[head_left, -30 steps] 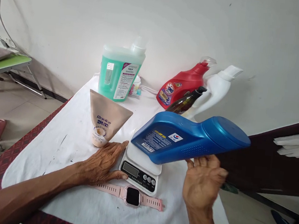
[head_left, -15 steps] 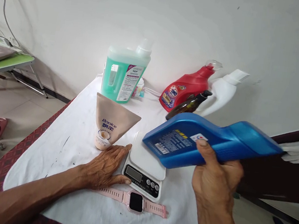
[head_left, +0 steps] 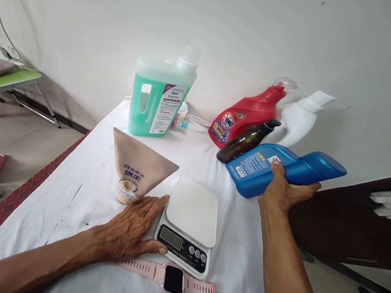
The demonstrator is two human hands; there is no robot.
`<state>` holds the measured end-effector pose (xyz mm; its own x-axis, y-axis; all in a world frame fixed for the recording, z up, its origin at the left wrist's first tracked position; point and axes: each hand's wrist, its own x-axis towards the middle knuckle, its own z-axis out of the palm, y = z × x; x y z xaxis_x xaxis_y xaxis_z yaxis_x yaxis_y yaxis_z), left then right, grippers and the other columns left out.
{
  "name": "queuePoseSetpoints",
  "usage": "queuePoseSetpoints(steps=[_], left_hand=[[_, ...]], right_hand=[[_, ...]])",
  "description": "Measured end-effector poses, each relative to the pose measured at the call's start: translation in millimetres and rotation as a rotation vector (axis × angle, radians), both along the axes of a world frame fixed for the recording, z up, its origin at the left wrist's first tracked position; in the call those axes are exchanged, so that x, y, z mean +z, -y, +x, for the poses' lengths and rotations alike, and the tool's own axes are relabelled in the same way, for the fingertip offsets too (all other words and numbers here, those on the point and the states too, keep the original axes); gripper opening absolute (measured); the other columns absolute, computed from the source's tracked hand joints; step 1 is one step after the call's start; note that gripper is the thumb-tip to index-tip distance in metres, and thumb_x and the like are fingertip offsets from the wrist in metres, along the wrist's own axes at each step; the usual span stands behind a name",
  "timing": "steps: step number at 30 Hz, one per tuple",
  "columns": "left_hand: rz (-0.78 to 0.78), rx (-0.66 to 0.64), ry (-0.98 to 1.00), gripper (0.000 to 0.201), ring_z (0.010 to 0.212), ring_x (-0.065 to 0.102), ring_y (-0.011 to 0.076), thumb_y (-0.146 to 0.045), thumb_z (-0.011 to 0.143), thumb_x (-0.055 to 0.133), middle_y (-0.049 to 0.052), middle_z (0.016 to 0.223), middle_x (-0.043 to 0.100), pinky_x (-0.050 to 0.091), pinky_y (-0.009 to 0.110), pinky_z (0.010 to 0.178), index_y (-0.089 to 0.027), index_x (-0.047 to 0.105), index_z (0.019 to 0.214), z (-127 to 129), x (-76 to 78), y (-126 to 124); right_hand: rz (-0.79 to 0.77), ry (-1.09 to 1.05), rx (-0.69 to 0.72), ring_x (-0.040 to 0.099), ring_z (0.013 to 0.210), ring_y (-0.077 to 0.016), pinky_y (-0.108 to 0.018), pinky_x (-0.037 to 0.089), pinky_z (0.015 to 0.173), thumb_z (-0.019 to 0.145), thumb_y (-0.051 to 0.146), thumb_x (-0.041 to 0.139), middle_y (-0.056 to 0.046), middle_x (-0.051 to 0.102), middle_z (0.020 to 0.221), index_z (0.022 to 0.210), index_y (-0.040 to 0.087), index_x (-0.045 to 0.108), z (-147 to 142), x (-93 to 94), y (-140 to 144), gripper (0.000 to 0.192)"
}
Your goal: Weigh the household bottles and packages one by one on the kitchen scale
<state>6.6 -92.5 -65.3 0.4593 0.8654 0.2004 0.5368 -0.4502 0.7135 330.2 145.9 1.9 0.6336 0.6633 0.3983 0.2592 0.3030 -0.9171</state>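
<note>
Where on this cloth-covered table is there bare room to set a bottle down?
Free: the scale's white platform; the cloth left of the Rejoice tube; the strip between the scale and the blue bottle in the right hand. Crowded: back right, around the red bottle and brown bottle.

Free room: bare white cloth (head_left: 82, 190) to your left of the Rejoice tube (head_left: 136, 174), plus the strip btwn scale (head_left: 189, 223) and back row. Obstacles at back: green jug (head_left: 160, 97), red OMO bottle (head_left: 245, 119), brown pump bottle (head_left: 246, 141), white bottle (head_left: 298, 117), all close together. Near edge: pink watch (head_left: 172, 277) lies just in front of scale; your left hand (head_left: 131, 228) blocks its left side.
</note>
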Motion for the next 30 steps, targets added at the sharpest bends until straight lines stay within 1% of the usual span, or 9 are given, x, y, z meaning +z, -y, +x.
queuePoseSetpoints(steps=[6, 12, 15, 17, 19, 21, 24, 27, 30], left_hand=[[0.003, -0.019, -0.001, 0.095, 0.149, 0.049, 0.0429, -0.068, 0.101, 0.055, 0.026, 0.163, 0.046, 0.046, 0.068, 0.12, -0.023, 0.006, 0.169, -0.2, 2.6, -0.8], [-0.012, -0.018, 0.032, 0.095, 0.147, 0.052, 0.0423, -0.072, 0.1, 0.054, 0.026, 0.156, 0.052, 0.046, 0.065, 0.12, -0.019, 0.013, 0.168, -0.6, 8.3, -1.2], [-0.002, -0.021, 0.054, 0.096, 0.146, 0.053, 0.0415, -0.073, 0.099, 0.053, 0.026, 0.153, 0.055, 0.046, 0.063, 0.12, -0.018, 0.016, 0.168, 0.0, 7.2, -1.6], [-0.001, -0.017, 0.053, 0.097, 0.145, 0.054, 0.0416, -0.074, 0.098, 0.055, 0.026, 0.151, 0.056, 0.045, 0.063, 0.12, -0.017, 0.018, 0.167, 0.5, 6.1, -2.0], [0.005, -0.008, 0.045, 0.099, 0.144, 0.055, 0.0424, -0.076, 0.096, 0.055, 0.027, 0.152, 0.056, 0.045, 0.064, 0.12, -0.017, 0.02, 0.167, 0.9, 5.3, -2.3], [0.014, 0.0, 0.042, 0.098, 0.142, 0.056, 0.0426, -0.077, 0.096, 0.055, 0.027, 0.151, 0.057, 0.045, 0.065, 0.118, -0.016, 0.022, 0.166, 1.0, 4.4, -2.2], [0.047, 0.008, 0.049, 0.089, 0.137, 0.061, 0.0426, -0.075, 0.098, 0.052, 0.026, 0.146, 0.061, 0.05, 0.064, 0.114, -0.015, 0.033, 0.162, 0.8, 1.7, -1.1], [0.116, 0.021, 0.064, 0.072, 0.13, 0.066, 0.0438, -0.07, 0.102, 0.048, 0.023, 0.14, 0.066, 0.056, 0.062, 0.108, -0.015, 0.052, 0.149, 1.0, -1.6, 0.4], [0.173, 0.041, 0.048, 0.072, 0.128, 0.067, 0.0451, -0.07, 0.104, 0.042, 0.023, 0.141, 0.066, 0.057, 0.062, 0.106, -0.013, 0.055, 0.145, 1.4, -1.1, 1.8]], right_hand=[[-0.022, 0.083, -0.129, 0.067, 0.112, -0.0317, -0.049, 0.052, 0.103, 0.055, 0.039, 0.094, -0.007, 0.063, 0.116, 0.104, 0.027, 0.045, 6.6, -10.2, -12.0, 0.07], [-0.043, 0.168, -0.166, 0.063, 0.115, -0.0375, -0.059, 0.049, 0.104, 0.052, 0.045, 0.091, -0.014, 0.06, 0.121, 0.103, 0.03, 0.037, 11.4, -17.3, -5.7, 0.075], [0.094, 0.296, -0.279, 0.05, 0.134, -0.0446, -0.063, 0.038, 0.116, 0.048, 0.06, 0.09, -0.025, 0.051, 0.133, 0.106, 0.028, 0.039, 4.7, -2.0, 14.2, 0.084], [0.288, 0.497, -0.295, 0.053, 0.131, -0.0457, -0.067, 0.046, 0.104, 0.059, 0.072, 0.081, -0.029, 0.052, 0.135, 0.118, 0.023, 0.046, -12.1, 16.6, 35.7, 0.084], [0.35, 0.564, -0.031, 0.063, 0.122, -0.0396, -0.061, 0.053, 0.097, 0.072, 0.067, 0.08, -0.023, 0.061, 0.129, 0.119, 0.025, 0.054, -42.6, 37.2, 62.9, 0.069], [0.186, 0.43, 0.45, 0.071, 0.108, -0.033, -0.055, 0.057, 0.094, 0.078, 0.061, 0.083, -0.013, 0.071, 0.113, 0.111, 0.025, 0.061, -84.2, 53.4, 93.6, 0.054], [-0.117, 0.378, 1.062, 0.069, 0.122, -0.0296, -0.049, 0.058, 0.101, 0.073, 0.054, 0.09, -0.01, 0.072, 0.131, 0.124, 0.027, 0.064, -150.7, 59.9, 139.3, 0.063], [-0.4, 0.378, 1.277, 0.076, 0.103, -0.0269, -0.042, 0.064, 0.088, 0.071, 0.045, 0.093, -0.007, 0.08, 0.111, 0.107, 0.024, 0.072, -199.6, 46.2, 170.9, 0.047], [-0.467, 0.344, 1.237, 0.077, 0.091, -0.0259, -0.04, 0.064, 0.081, 0.08, 0.045, 0.085, -0.005, 0.082, 0.094, 0.09, 0.021, 0.077, -221.8, 27.8, 180.4, 0.028]])
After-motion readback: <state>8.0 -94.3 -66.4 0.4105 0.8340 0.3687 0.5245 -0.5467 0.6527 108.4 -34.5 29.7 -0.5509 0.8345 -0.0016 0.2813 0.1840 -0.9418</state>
